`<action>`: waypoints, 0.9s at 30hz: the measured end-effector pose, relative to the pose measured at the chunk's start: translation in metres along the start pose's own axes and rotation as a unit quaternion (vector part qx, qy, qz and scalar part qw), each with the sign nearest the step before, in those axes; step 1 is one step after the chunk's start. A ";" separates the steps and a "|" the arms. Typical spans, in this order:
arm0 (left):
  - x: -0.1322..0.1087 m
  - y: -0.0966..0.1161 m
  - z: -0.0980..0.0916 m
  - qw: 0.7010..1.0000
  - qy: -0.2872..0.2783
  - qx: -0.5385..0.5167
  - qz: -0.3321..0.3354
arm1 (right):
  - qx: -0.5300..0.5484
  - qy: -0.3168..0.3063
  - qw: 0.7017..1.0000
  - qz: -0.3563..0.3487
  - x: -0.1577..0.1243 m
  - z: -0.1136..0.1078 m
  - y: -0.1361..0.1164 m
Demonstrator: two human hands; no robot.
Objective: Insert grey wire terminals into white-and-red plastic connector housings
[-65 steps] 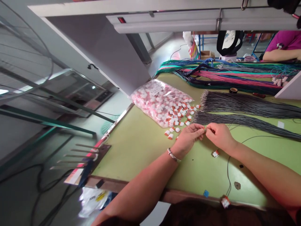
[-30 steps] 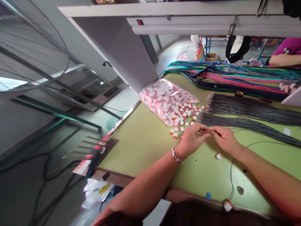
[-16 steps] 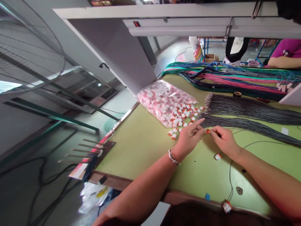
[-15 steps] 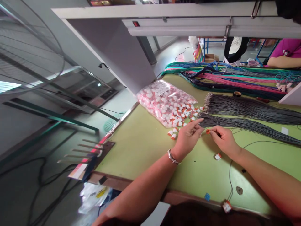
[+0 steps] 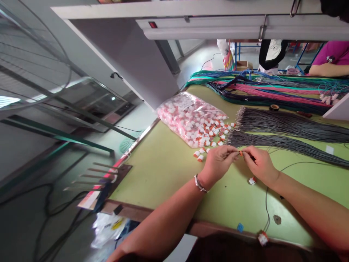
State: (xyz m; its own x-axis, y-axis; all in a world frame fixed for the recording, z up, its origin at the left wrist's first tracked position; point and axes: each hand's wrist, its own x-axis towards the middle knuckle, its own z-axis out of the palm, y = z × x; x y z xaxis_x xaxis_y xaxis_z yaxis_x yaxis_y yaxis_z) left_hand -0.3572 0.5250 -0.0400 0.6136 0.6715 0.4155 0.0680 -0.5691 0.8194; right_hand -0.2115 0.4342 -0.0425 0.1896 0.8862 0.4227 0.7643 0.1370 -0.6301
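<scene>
A small orange connector (image 5: 241,153) sits between my two hands, just above the green tabletop. My right hand (image 5: 260,163) pinches it from the right with thumb and forefinger. My left hand (image 5: 220,160), with a bracelet at the wrist, has its fingertips closed at the connector's left side; they hide part of it. Below my right hand lies a white-and-orange connector (image 5: 252,181). A similar connector piece (image 5: 263,238) with dark wires lies by the near table edge. Loose white-and-orange connectors (image 5: 212,133) are heaped beyond my left hand, at the mouth of a clear plastic bag (image 5: 188,114) full of them.
Bundles of dark wires (image 5: 289,125) with metal ends lie beyond my hands. Behind them stretch coloured wires (image 5: 261,87) and a tape roll (image 5: 274,107). Metal prongs (image 5: 92,178) stick out at the left table edge. A person's arm (image 5: 328,69) shows at the far right.
My left hand's raised, stretched forefinger has come down, and its fingertips have closed in against the orange connector. My right hand keeps its pinch in nearly the same place.
</scene>
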 end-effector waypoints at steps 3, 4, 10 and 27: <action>0.001 0.003 -0.003 0.995 -0.012 0.076 0.066 | 0.002 -0.001 1.000 -0.004 0.000 0.000 0.000; 0.001 0.004 -0.004 0.992 -0.012 0.099 0.082 | 0.005 -0.003 1.000 -0.002 -0.001 0.000 0.000; 0.000 0.003 -0.004 0.983 0.002 0.150 0.103 | 0.037 -0.028 0.999 0.026 0.000 -0.001 -0.003; 0.001 0.001 -0.002 0.999 -0.033 -0.021 -0.015 | 0.088 -0.077 0.991 0.071 0.003 -0.002 -0.001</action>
State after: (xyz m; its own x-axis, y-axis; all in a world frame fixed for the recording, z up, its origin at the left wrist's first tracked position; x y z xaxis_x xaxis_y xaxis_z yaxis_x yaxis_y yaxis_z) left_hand -0.3578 0.5261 -0.0383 0.6622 0.6544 0.3649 0.0546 -0.5279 0.8476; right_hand -0.2103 0.4360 -0.0395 0.1812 0.9572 0.2259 0.6143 0.0692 -0.7860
